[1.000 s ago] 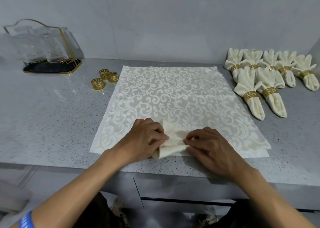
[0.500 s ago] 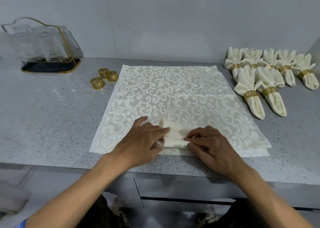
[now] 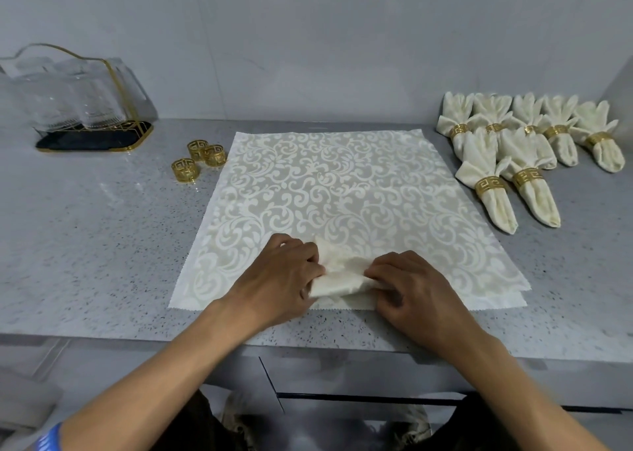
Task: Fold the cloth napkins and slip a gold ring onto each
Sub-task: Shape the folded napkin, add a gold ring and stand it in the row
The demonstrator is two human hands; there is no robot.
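Napkin, cream cloth, partly folded into a small bundle, lying at the near edge of a damask-patterned placemat on the speckled grey countertop. Left hand grips the bundle's left end with curled fingers; right hand pinches its right end, fingers bent down onto the cloth. Both hands touch the napkin, which spans the gap between them.

Loose gold rings: three, fretwork pattern, grouped just beside the placemat's far left corner, two touching and the third slightly nearer.

Finished napkins: seven, each fanned at the top and cinched by a gold ring, laid on the countertop right of the placemat. Five form a back row near the wall; two lie in front, overlapping the row's lower ends.

Glass holder: dark tray with gold wire frame, far left against the wall. Contents: clear ribbed drinking glasses; the exact count cannot be told.

Wristband, blue, on the left forearm at the lower left.
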